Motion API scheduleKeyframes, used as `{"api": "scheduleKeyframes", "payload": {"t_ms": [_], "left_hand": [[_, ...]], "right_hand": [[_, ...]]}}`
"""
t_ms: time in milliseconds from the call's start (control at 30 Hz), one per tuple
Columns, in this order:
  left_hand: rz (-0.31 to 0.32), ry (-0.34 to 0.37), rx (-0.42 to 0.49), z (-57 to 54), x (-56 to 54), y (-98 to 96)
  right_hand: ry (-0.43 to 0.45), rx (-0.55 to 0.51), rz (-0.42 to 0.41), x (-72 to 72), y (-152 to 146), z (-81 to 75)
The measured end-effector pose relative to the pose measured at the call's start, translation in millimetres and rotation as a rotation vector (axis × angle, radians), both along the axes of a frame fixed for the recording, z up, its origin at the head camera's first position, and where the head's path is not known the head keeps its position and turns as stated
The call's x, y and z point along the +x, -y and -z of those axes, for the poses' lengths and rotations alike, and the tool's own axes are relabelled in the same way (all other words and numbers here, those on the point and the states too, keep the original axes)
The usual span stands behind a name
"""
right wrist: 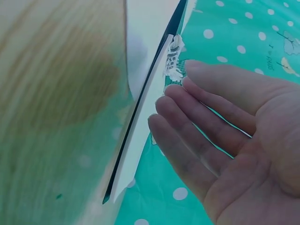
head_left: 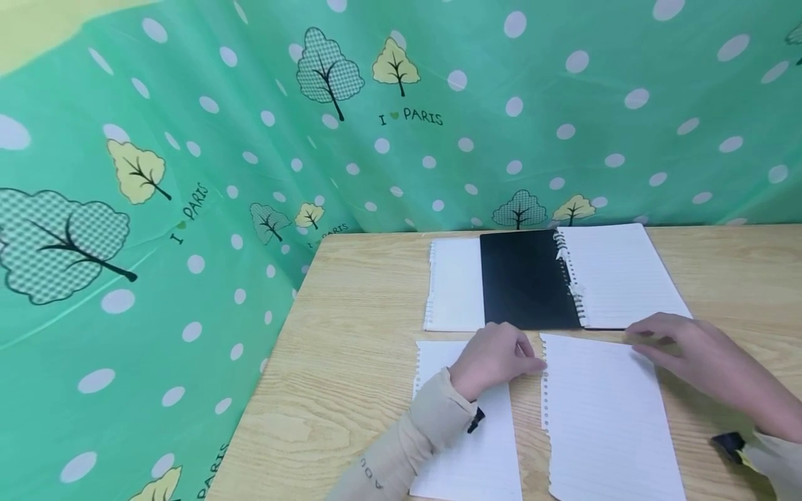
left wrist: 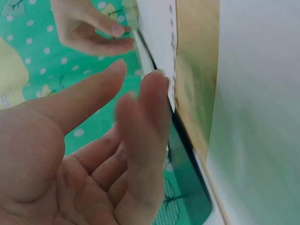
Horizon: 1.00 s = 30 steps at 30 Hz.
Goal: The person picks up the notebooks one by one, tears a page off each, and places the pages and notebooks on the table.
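A torn-out lined sheet point(head_left: 610, 417) with a ragged, perforated left edge lies on the table. At that edge hovers my left hand point(head_left: 495, 358), its thumb and forefinger apart in the left wrist view with nothing between them. My right hand point(head_left: 695, 355) is by the sheet's upper right corner; its fingers point(right wrist: 187, 126) are nearly straight and hold nothing. Whether either hand touches the paper I cannot tell. Under my left forearm lies a second torn sheet point(head_left: 491, 452), partly covered. Behind both sheets is an open spiral notebook point(head_left: 626, 278) with a black cover point(head_left: 529, 278).
Another white sheet point(head_left: 457, 285) with a ragged left edge lies beside the black cover. Paper scraps cling to the notebook's spiral point(head_left: 571, 285). The wooden table point(head_left: 351, 313) meets a green dotted curtain point(head_left: 401, 160) at the back and left.
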State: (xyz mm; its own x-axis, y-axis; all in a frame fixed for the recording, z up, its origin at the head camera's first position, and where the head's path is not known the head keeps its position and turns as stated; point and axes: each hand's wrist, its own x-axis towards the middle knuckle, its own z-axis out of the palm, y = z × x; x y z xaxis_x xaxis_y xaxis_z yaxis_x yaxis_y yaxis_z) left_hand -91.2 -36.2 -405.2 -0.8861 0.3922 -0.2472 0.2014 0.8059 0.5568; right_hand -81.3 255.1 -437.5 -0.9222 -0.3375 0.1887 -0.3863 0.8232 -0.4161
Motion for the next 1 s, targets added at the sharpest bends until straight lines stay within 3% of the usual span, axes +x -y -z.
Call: {"api": "scheduleKeyframes", "payload": {"t_ms": [100,300,567,667,1000], "left_hand": [[-0.039,-0.026,0.041,-3.6,-8.0,5.3],[-0.09,-0.08,0.133,-12.5,-24.7,15.6],[-0.194,-0.053,0.19,-21.4,-46.7,22.1],[-0.217,-0.059,0.213,-22.0,-53.7,22.9],[-0.288,-0.083,0.244,-12.3,-71.7,24.3]], "right_hand": [[-0.042,0.006,-0.006,-0.5,0.9,-3.2],[-0.027,0.014,-0.013,-4.4,8.7,-11.3],[0.022,0.013,-0.052,-12.1,23.3,-22.6],[0.035,0.024,-0.049,-16.2,28.7,-26.1],[-0.036,0.006,-0.072,-27.2,46.2,-32.7]]}}
